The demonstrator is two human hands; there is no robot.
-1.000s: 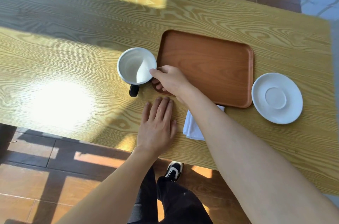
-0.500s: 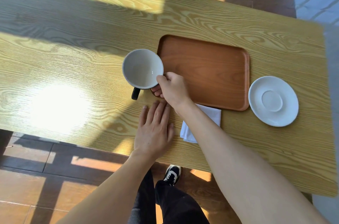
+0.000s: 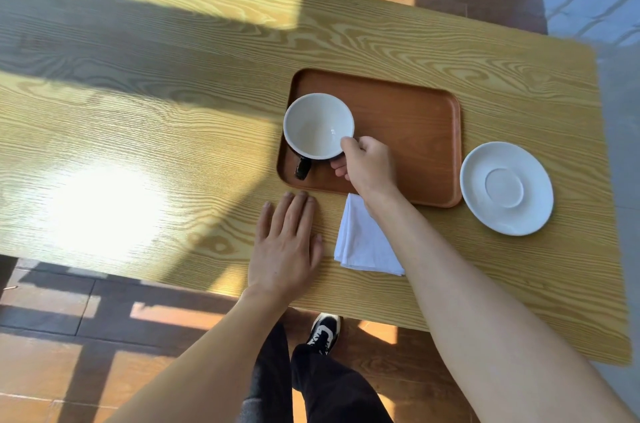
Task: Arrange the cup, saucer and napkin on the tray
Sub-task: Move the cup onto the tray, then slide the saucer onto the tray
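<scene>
A cup (image 3: 317,124), white inside and black outside with a black handle, is over the left end of the brown wooden tray (image 3: 415,131). My right hand (image 3: 369,168) pinches its rim on the near right side. I cannot tell whether the cup rests on the tray or hangs just above it. A white saucer (image 3: 506,187) lies on the table just right of the tray. A folded white napkin (image 3: 363,242) lies in front of the tray, partly under my right forearm. My left hand (image 3: 285,246) rests flat on the table left of the napkin, fingers spread.
The light wood table (image 3: 156,145) has its near edge just behind my left wrist and its right edge a little beyond the saucer. Bright sun patches fall on its left part. Below the edge I see my legs and a shoe (image 3: 323,332) on the tiled floor.
My right hand has carried the cup to the right, from the table beside the tray to over the tray's left end. My left hand, the saucer and the napkin stayed in place.
</scene>
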